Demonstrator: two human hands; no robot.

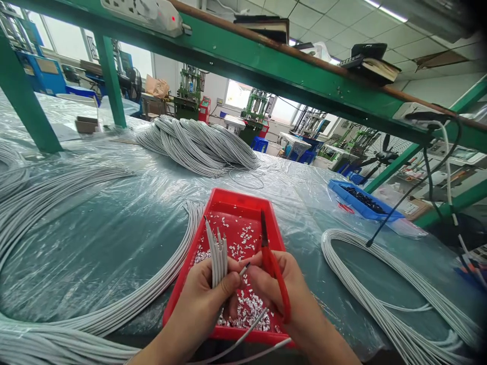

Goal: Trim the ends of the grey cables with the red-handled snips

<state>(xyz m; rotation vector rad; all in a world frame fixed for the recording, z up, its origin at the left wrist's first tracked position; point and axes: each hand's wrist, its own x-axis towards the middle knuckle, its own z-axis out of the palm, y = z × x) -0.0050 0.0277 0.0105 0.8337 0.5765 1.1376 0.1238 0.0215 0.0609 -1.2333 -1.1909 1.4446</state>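
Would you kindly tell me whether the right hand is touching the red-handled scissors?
Touching. The head view shows the right hand wrapped around the red-handled scissors, with their handles lying against it.

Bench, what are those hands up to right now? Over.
Left hand gripping gray cables. Right hand holding red-handled scissors. Red tray beneath, littered with scraps. Nothing visibly blocking.

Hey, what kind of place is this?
Most likely a factory workshop: gray cable coils lie on the plastic-covered workbench, a red tray holds shiny scraps, and green machines stand in the background.
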